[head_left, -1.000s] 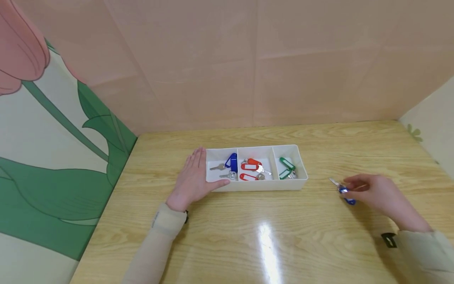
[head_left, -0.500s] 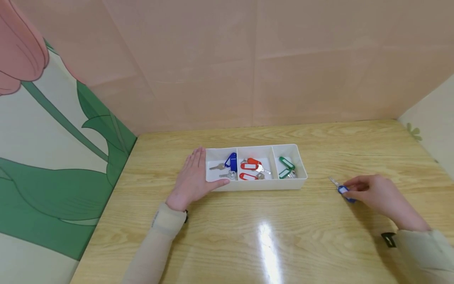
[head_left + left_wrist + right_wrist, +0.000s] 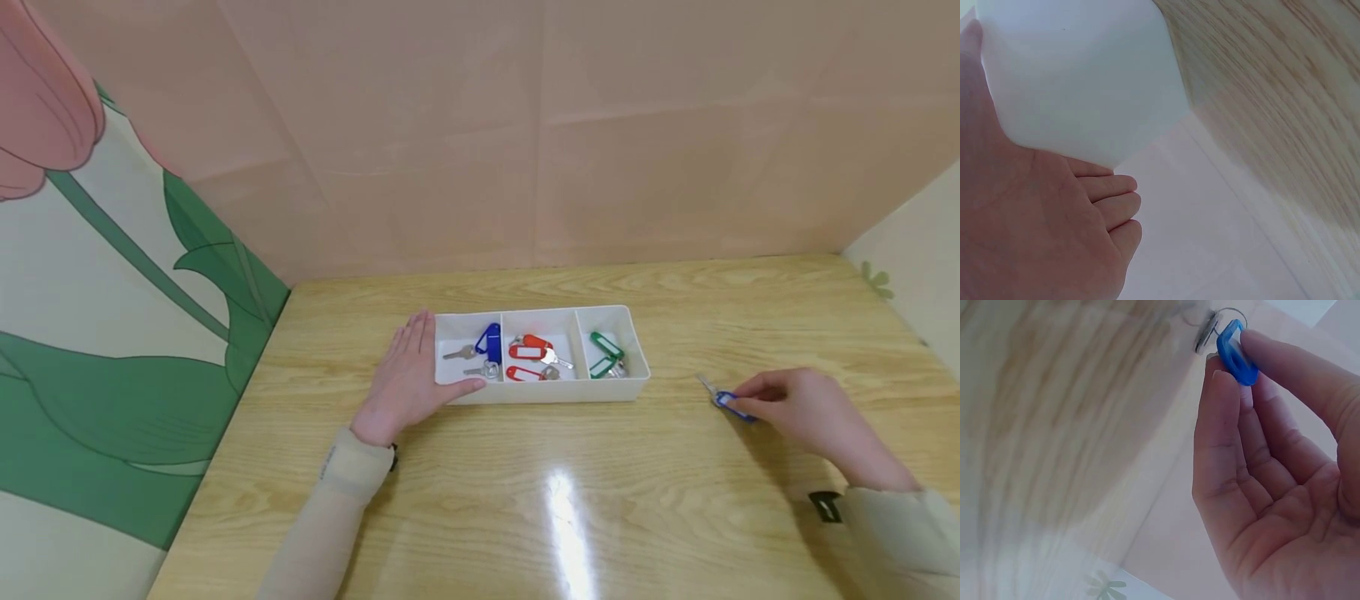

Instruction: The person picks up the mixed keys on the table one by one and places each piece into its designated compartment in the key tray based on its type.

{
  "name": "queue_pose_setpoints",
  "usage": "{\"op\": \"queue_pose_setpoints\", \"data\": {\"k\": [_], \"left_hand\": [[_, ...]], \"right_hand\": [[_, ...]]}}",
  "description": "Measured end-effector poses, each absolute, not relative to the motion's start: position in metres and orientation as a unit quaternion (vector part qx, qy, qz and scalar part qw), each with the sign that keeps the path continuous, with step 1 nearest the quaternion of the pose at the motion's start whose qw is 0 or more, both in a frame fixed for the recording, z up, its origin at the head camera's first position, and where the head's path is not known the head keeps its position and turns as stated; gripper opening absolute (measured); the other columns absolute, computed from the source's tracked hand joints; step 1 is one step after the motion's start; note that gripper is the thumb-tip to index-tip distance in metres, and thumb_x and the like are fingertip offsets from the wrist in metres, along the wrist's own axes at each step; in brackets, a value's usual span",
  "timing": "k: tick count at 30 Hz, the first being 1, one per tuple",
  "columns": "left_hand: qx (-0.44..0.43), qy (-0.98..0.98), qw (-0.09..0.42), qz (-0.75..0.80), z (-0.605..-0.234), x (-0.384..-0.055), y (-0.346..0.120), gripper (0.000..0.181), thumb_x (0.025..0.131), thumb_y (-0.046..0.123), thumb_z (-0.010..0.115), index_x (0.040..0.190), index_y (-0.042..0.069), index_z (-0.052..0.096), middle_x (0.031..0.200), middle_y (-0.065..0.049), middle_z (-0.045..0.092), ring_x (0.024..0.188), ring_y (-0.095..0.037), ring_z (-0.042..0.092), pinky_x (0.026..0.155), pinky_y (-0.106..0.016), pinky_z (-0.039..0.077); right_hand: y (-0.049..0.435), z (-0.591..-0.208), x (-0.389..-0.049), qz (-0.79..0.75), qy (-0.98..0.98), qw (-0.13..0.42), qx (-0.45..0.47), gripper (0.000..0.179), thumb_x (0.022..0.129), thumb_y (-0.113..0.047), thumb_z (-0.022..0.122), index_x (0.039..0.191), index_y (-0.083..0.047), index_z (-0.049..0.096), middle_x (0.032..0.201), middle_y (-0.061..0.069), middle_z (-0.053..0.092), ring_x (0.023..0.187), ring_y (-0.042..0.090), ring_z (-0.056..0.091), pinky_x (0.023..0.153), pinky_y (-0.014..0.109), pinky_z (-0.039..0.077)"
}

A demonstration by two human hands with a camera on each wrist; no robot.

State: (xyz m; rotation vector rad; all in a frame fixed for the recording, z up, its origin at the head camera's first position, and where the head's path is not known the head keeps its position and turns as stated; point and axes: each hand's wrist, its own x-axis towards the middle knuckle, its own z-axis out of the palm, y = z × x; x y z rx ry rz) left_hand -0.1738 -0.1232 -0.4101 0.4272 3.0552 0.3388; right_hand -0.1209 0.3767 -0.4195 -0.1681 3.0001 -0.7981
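Note:
In the head view, a white three-compartment tray [image 3: 555, 392] stands on the table. My left hand [image 3: 405, 375] lies along its left end with straight fingers, the thumb reaching over the front rim; the left wrist view shows the palm against the tray's white end wall [image 3: 1085, 81]. To the right of the tray, my right hand [image 3: 802, 412] pinches a blue key tag [image 3: 733, 406] between thumb and fingers. A metal key [image 3: 707, 386] on a ring points from the tag toward the upper left. In the right wrist view the blue tag [image 3: 1235, 356] is held at the fingertips.
Blue-tagged keys [image 3: 491, 342] lie in the tray's left compartment, red-tagged keys [image 3: 528, 353] in the middle, green-tagged keys [image 3: 606, 343] at right. A pinkish wall [image 3: 540, 150] rises behind the wooden table [image 3: 480, 500], with a flower-printed wall [image 3: 135, 400] at left.
The blue key tag has turned slightly in my right hand's fingers, which have shifted a little along it. My left hand and the tray stay in place.

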Motion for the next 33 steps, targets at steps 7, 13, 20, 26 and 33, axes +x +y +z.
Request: {"op": "queue_pose_setpoints", "data": {"k": [7, 13, 20, 26, 33], "left_hand": [[0.139, 0.984, 0.015, 0.11, -0.411, -0.173, -0.123, 0.136, 0.075, 0.098, 0.034, 0.162, -0.002, 0.003, 0.169, -0.017, 0.004, 0.154, -0.027, 0.002, 0.123, -0.038, 0.002], [0.141, 0.984, 0.017, 0.11, -0.412, -0.173, -0.123, 0.135, 0.076, 0.097, 0.036, 0.161, -0.002, 0.003, 0.169, -0.017, 0.004, 0.154, -0.027, 0.003, 0.123, -0.038, 0.002], [0.137, 0.984, 0.017, 0.11, -0.411, -0.174, -0.123, 0.135, 0.075, 0.097, 0.036, 0.162, -0.001, 0.001, 0.169, -0.017, 0.004, 0.155, -0.026, 0.002, 0.123, -0.038, 0.001], [0.136, 0.985, 0.014, 0.105, -0.411, -0.174, -0.123, 0.135, 0.075, 0.098, 0.035, 0.162, -0.001, 0.003, 0.169, -0.016, 0.005, 0.155, -0.026, 0.003, 0.123, -0.037, 0.002], [0.136, 0.985, 0.019, 0.107, -0.409, -0.174, -0.123, 0.135, 0.075, 0.097, 0.035, 0.162, -0.001, 0.003, 0.169, -0.017, 0.005, 0.154, -0.027, 0.003, 0.123, -0.038, 0.002]], "right_hand": [[0.377, -0.417, -0.12, -0.265, 0.963, 0.025, -0.05, 0.016, 0.09, -0.023, 0.08, 0.094, -0.008, 0.079, 0.086, 0.004, 0.075, 0.073, 0.013, 0.064, 0.057, 0.026, 0.048], [0.378, -0.417, -0.122, -0.26, 0.964, 0.007, -0.057, 0.012, 0.089, -0.024, 0.082, 0.091, -0.012, 0.079, 0.085, 0.003, 0.075, 0.074, 0.009, 0.064, 0.059, 0.027, 0.048], [0.377, -0.41, -0.125, -0.269, 0.961, -0.023, -0.065, 0.012, 0.09, -0.021, 0.081, 0.094, -0.009, 0.08, 0.084, 0.005, 0.076, 0.068, -0.001, 0.06, 0.053, 0.025, 0.048], [0.376, -0.402, -0.127, -0.272, 0.96, -0.038, -0.056, 0.018, 0.09, -0.023, 0.08, 0.098, -0.007, 0.08, 0.089, 0.013, 0.076, 0.069, -0.002, 0.059, 0.053, 0.025, 0.047], [0.375, -0.393, -0.128, -0.284, 0.957, -0.037, -0.046, 0.025, 0.093, -0.027, 0.079, 0.103, -0.005, 0.079, 0.092, 0.015, 0.076, 0.072, -0.001, 0.06, 0.054, 0.024, 0.048]]}}
